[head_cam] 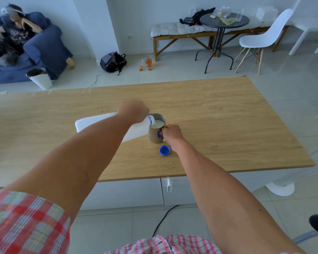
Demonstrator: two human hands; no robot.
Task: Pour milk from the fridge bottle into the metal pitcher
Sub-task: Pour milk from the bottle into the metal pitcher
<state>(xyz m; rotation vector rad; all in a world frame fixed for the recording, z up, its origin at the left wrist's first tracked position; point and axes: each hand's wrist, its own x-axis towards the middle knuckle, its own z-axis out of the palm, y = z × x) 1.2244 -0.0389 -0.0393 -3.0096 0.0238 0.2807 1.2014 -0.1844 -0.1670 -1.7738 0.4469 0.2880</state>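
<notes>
A white plastic milk bottle [136, 132] with a blue neck ring lies tipped almost flat above the wooden table [228, 114], its mouth over the rim of the metal pitcher [153, 136]. My left hand [134, 110] grips the bottle near its neck from above. White milk [157, 124] fills the pitcher close to its rim. My right hand [172, 133] holds the pitcher's handle on its right side. The bottle's blue cap [164, 150] lies upside down on the table just in front of the pitcher.
A person sits on a blue sofa [44, 46] at the far left beside a white bin [40, 77]. A backpack [113, 62] and glasses of orange drink [148, 63] stand on the floor. A round dark table [224, 22], bench and white chair [264, 39] stand behind.
</notes>
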